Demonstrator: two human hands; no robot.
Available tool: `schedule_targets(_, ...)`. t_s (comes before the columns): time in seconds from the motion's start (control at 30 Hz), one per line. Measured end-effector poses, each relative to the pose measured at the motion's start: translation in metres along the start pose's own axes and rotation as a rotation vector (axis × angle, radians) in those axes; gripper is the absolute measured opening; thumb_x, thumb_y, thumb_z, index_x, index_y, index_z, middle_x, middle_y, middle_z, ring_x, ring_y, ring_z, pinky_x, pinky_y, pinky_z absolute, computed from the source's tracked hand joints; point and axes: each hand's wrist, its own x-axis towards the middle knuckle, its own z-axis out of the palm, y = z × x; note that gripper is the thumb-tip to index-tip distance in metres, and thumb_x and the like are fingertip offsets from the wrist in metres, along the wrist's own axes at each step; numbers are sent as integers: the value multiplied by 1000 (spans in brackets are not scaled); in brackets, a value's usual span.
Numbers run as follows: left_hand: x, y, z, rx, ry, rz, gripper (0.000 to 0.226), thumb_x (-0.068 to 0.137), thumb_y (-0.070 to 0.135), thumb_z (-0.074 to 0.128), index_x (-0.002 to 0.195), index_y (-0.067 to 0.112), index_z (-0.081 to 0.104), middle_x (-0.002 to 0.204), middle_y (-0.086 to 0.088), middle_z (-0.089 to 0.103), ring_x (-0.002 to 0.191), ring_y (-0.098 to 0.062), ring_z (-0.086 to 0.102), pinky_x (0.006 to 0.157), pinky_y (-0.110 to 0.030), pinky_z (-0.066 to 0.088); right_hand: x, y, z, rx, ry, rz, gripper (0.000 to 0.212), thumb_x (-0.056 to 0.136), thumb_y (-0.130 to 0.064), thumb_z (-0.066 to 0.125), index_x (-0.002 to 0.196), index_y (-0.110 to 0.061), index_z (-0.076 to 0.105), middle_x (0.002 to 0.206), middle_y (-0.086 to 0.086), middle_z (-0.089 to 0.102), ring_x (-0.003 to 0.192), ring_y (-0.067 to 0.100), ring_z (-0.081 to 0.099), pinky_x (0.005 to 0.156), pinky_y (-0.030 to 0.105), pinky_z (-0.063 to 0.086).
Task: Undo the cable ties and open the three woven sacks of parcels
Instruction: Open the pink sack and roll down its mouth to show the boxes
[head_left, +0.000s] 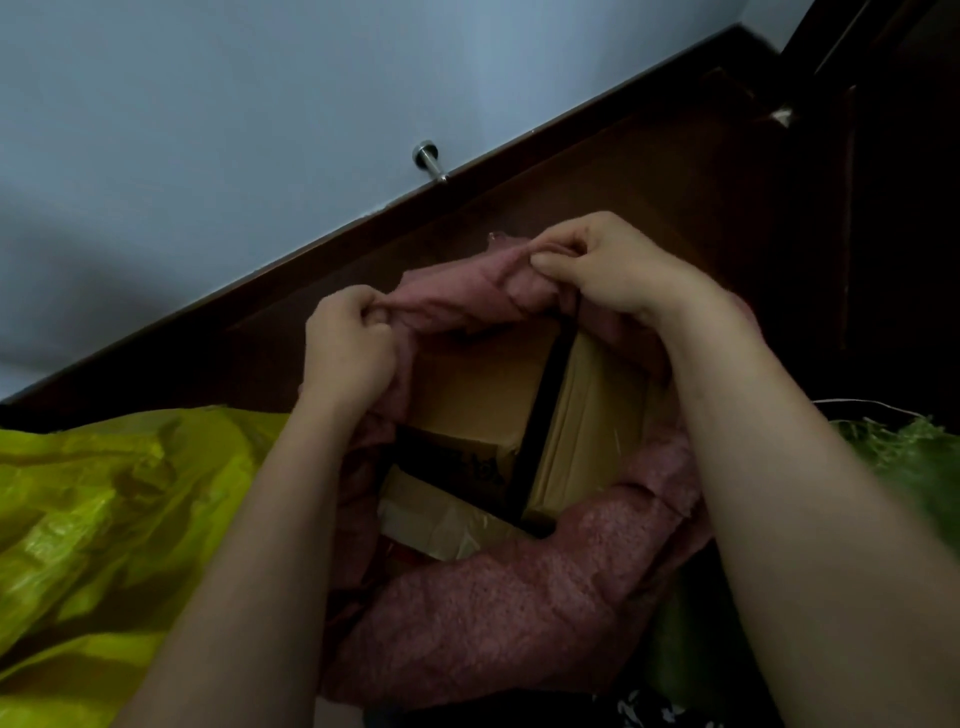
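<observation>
A pink woven sack (493, 613) stands in the middle with its mouth open and its rim rolled down. Inside it show cardboard parcels (478, 384), with a dark gap between two of the boxes. My left hand (348, 353) pinches the far-left part of the rim. My right hand (608, 265) grips the far-right part of the same rim, bunched between thumb and fingers. A yellow woven sack (104, 519) lies at the left. A green woven sack (909, 467) shows at the right edge, mostly hidden by my right forearm. No cable tie is visible.
A dark wooden skirting board (519, 176) runs diagonally behind the sacks under a pale blue wall (208, 130). A metal door stop (428, 158) sticks out of the wall. Dark wooden furniture or a door (883, 156) stands at the right.
</observation>
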Motion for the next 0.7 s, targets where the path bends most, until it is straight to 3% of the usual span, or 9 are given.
schedule_targets(0.1,-6,12,5,-313,-160,-206,32,91,4,38,77,16,65,70,-7,58,59,-19,53,56,-29,40,8,0,16,-123,216,70,25,99,-26,46,86,-18,65,81,-2,60,82,16,59,73,31,42)
schedule_targets(0.23,-12,10,3,-563,-273,-356,19,87,21,48,78,13,62,70,-6,56,64,-23,51,58,-32,38,5,10,32,-217,328,121,21,94,-36,54,109,-22,58,112,3,62,103,22,59,92,41,49)
schedule_targets(0.33,-11,7,0,-480,-223,-407,28,89,24,50,63,15,56,52,2,51,47,-13,47,45,-22,36,-4,6,17,-363,309,44,26,92,-34,59,114,-21,56,117,5,58,106,23,58,94,41,50)
schedule_targets(0.4,-8,5,-1,-480,-181,-460,29,91,25,51,63,17,54,52,3,48,45,-11,45,44,-22,35,-14,-4,2,-487,338,38,24,93,-29,59,114,-20,59,120,7,53,113,25,52,96,39,46)
schedule_targets(0.6,-6,17,1,-634,-115,-611,20,92,25,53,75,15,58,65,0,54,55,-13,52,55,-27,43,-67,-6,-2,-684,275,481,68,78,-60,65,130,-20,47,140,12,29,131,35,28,99,52,37)
schedule_targets(0.7,-8,17,0,-737,-58,-658,19,92,22,54,75,16,57,63,1,55,53,-12,53,49,-24,46,-78,20,7,-572,323,513,46,85,-35,69,126,-20,55,130,13,41,121,37,44,93,45,45)
